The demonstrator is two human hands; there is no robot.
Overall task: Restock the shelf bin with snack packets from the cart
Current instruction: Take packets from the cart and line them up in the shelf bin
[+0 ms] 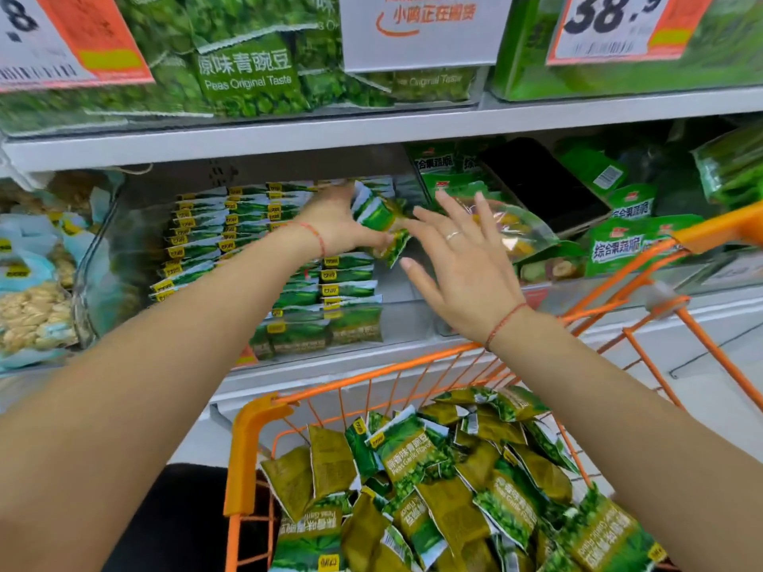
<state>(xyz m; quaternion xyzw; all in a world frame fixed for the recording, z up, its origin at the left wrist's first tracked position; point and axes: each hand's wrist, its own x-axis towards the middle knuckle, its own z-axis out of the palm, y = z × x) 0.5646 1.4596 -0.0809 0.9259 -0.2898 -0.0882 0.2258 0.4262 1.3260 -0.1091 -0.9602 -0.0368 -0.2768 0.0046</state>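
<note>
A clear shelf bin (406, 311) on the middle shelf holds neat rows of small green pea packets (264, 249). My left hand (338, 225) reaches into the bin and grips a small bunch of green packets (382, 222) above the bin's bare right part. My right hand (458, 262) hovers just right of that bunch, fingers spread, holding nothing. Below, the orange cart (247, 443) is filled with several loose green garlic-pea packets (417, 468).
Larger pea bags (247, 72) and price signs (421, 26) fill the upper shelf. Bags of mixed vegetable crisps (619, 245) lie right of the bin, and pale nut packets (33, 307) left of it. The cart's orange handle (718, 229) juts in at right.
</note>
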